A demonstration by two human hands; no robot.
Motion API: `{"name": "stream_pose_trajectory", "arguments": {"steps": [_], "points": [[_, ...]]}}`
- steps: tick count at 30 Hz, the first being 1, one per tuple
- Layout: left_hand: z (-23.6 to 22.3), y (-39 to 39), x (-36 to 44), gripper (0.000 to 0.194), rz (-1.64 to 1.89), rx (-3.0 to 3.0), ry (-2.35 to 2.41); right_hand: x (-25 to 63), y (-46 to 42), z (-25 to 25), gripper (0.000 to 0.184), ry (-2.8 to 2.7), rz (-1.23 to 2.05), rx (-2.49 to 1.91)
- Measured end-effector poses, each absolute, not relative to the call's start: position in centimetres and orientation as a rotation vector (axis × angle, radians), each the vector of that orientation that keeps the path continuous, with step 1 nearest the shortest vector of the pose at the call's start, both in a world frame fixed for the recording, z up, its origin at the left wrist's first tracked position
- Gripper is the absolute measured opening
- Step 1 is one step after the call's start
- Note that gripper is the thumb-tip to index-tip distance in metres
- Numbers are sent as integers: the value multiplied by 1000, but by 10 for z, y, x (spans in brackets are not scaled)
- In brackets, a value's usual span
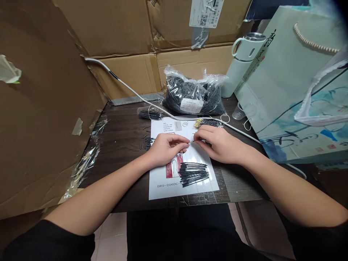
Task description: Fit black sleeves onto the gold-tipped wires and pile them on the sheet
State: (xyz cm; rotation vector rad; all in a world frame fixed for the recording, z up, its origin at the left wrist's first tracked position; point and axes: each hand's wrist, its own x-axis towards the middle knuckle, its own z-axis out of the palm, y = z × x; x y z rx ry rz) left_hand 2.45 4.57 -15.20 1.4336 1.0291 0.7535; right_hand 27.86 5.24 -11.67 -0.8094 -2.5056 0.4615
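Note:
Over the printed sheet (187,194), my left hand (164,148) and my right hand (221,145) meet with their fingertips nearly touching. A short, thin black wire (192,141) with a pale or gold-coloured end runs between them. My right thumb and fingers pinch its dark part, and my left fingertips close on the pale end; its finer detail is too small to make out. Just below lies a neat pile of black wires (193,174). Behind my right hand is a bundle of wires with gold-coloured ends (209,123). Short black tubes (146,143) are scattered left of my left hand.
A clear plastic bag (194,92) full of black pieces stands at the back, with a smaller wire bundle (150,114) to its left. A white cable (130,90) crosses the table. At right are a bottle (240,65) and a paper bag (296,90). Cardboard (49,108) walls the left.

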Motion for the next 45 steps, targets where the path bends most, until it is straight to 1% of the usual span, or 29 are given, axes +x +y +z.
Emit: {"name": "stream_pose_trajectory", "arguments": {"steps": [10, 18, 26, 34, 40, 45], "points": [[-153, 44, 24, 24, 751, 1597, 1058, 278, 52, -116, 13, -2492, 443, -798], [-150, 43, 24, 23, 756, 1605, 1038, 275, 52, -117, 14, -2478, 471, -816], [-158, 45, 24, 31, 781, 1499, 962, 272, 53, -123, 14, -2464, 538, -795], [-157, 44, 24, 29, 776, 1564, 959, 272, 55, -128, 15, -2454, 539, -779], [-154, 45, 25, 23, 769, 1589, 958, 271, 55, -130, 13, -2441, 557, -778], [-152, 44, 26, 25, 769, 1567, 958, 271, 55, -132, 12, -2427, 562, -765]]}}
